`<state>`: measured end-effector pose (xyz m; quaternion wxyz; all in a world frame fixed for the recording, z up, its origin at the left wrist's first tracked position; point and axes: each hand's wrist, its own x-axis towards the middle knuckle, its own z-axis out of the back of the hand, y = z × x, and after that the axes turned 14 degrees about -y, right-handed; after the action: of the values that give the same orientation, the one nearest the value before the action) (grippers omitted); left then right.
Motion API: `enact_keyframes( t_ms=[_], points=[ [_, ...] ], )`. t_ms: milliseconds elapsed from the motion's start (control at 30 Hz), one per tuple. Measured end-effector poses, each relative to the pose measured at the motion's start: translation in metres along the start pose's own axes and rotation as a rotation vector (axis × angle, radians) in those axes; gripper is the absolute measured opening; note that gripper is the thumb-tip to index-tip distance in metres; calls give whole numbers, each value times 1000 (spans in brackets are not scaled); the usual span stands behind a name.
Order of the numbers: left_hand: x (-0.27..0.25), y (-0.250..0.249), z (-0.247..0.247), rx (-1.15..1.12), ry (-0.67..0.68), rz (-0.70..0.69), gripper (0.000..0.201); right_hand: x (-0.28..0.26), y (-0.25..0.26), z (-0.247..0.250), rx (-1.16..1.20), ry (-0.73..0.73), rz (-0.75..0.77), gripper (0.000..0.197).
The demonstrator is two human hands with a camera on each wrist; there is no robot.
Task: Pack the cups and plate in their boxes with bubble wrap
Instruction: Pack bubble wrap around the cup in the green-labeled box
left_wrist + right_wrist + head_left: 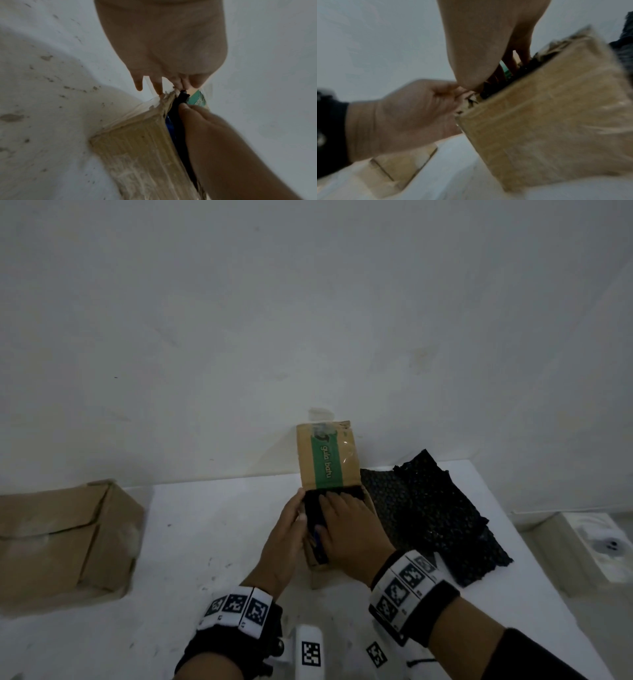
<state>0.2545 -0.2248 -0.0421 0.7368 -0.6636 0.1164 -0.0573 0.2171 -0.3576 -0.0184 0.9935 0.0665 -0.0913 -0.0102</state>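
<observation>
A small cardboard box [317, 575] stands mid-table, its green-printed flap [325, 460] raised at the back. Black bubble wrap [313, 508] fills its opening, and something blue [318, 537] shows beneath it. My left hand [296, 510] grips the box's left wall at the rim, thumb over the edge. My right hand [339, 501] lies flat on the wrap, fingers straight and pressing it down. In the left wrist view the blue item [169, 125] sits between the box wall [142, 155] and the wrap. The right wrist view shows the box [547, 115] and my curled left hand [412, 112].
Loose sheets of black bubble wrap [435, 508] lie just right of the box. A larger closed cardboard box [65, 539] sits at the table's left. The white table [205, 542] ends close on the right, with a white object [596, 542] beyond it. A wall stands behind.
</observation>
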Motion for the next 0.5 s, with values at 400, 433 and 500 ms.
enact_keyframes(
  t_ms=[400,433,500],
  points=[
    [-5,-32,-3,-60,62,151,48,20,-6,-20,52,77,-105,96],
    [-6,-33,-2,-47,66,162,49,24,-4,-19,31,114,-116,98],
    [-8,-34,2,-48,83,199,50,29,-2,-18,-7,166,-141,89]
  ],
)
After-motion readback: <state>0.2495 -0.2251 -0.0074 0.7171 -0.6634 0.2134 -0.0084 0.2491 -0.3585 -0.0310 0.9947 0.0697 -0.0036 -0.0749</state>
